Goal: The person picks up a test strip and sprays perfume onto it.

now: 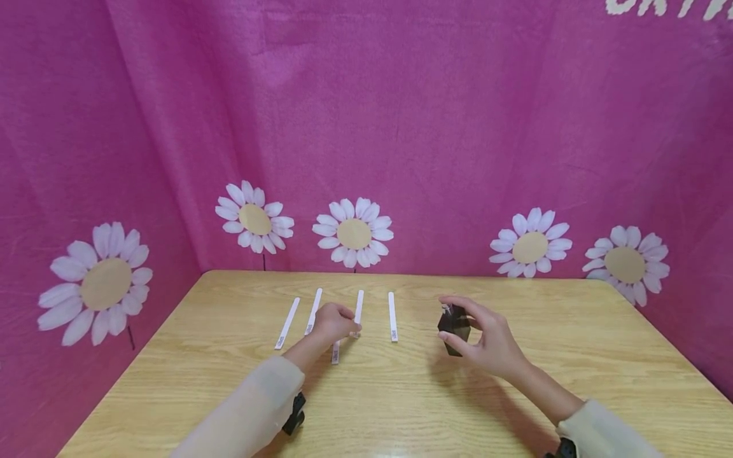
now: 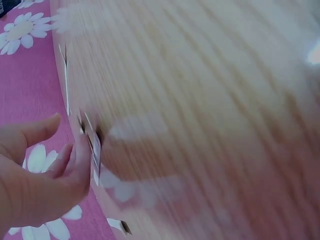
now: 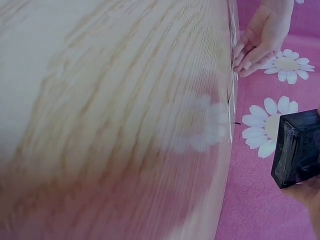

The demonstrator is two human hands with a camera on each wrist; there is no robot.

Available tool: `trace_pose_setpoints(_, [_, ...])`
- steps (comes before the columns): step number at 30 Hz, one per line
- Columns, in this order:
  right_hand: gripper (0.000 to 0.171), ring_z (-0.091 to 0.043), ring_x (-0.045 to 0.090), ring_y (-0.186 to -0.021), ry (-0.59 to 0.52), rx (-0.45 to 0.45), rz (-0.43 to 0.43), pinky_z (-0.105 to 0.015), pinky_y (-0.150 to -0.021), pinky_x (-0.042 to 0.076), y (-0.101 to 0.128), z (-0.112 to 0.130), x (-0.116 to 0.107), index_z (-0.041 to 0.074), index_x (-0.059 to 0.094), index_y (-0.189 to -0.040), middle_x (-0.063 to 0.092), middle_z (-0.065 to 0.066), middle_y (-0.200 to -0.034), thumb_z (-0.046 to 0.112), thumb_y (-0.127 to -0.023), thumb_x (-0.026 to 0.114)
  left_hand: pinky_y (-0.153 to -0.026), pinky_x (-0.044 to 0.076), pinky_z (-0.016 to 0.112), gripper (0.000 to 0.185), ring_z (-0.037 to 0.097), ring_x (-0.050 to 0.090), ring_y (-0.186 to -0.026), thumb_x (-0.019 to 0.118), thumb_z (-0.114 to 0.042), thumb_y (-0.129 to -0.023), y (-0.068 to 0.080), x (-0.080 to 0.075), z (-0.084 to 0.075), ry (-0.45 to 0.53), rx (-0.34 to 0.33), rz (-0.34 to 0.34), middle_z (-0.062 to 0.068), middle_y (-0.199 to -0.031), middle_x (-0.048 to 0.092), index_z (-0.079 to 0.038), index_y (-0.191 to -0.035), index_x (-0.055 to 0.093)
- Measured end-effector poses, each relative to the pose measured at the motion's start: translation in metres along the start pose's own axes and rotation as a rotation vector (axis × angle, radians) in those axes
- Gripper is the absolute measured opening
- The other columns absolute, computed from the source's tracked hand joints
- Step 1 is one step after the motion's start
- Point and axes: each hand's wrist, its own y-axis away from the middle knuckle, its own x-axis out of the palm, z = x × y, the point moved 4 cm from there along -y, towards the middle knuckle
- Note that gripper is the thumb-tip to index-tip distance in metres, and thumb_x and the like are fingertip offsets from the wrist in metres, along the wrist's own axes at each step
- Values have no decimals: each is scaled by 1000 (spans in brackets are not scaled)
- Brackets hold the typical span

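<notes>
Several narrow white paper strips lie on the wooden table, each with small dark print at its near end. In the head view, my left hand (image 1: 333, 323) reaches over the middle ones, fingertips right at the lower end of one strip (image 1: 359, 306). Its thumb stands apart from the fingers in the left wrist view, where the fingers overlap a strip (image 2: 96, 155). My right hand (image 1: 494, 340) holds a dark faceted perfume bottle (image 1: 455, 329) above the table. The index finger is at the bottle's spray top and the thumb at its lower side.
Other strips lie to the left (image 1: 287, 323) and right (image 1: 392, 317) of my left hand, and one printed end (image 1: 335, 353) shows below it. Behind the wooden table (image 1: 389, 407) hangs a magenta cloth (image 1: 401, 127) with large white daisies.
</notes>
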Motion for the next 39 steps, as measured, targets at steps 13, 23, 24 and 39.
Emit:
trace_pose_setpoints(13, [58, -1, 61, -102, 19, 9, 2, -32, -73, 63, 4, -1, -5, 16, 60, -126, 68, -6, -118, 9, -73, 82, -75, 54, 29, 25, 20, 61, -84, 78, -9, -74, 2, 34, -29, -94, 148, -1, 12, -91, 68, 1, -95, 68])
trace_pose_setpoints(23, [58, 4, 59, -100, 14, 0, -3, -32, -73, 63, 7, -4, -9, 15, 61, -124, 69, -5, -115, 7, -72, 83, -79, 57, 30, 28, 21, 62, -87, 79, -7, -67, 5, 66, -43, -137, 159, 22, 10, -91, 68, 1, -91, 68])
trace_pose_setpoints(24, [58, 4, 59, -100, 9, 1, -2, -31, -73, 63, 7, -4, -9, 14, 61, -124, 69, -5, -115, 7, -72, 83, -80, 57, 31, 30, 21, 62, -88, 80, -8, -67, 5, 68, -44, -141, 158, 23, 11, -92, 67, 1, -92, 67])
trace_pose_setpoints(39, [58, 7, 57, -103, 22, 7, -11, -27, -76, 63, 14, -6, -15, 13, 60, -125, 68, -6, -117, 4, -71, 82, -66, 55, 26, 22, 21, 60, -75, 79, 7, -60, 16, 65, -43, -175, 262, -10, 12, -77, 68, 3, -79, 69])
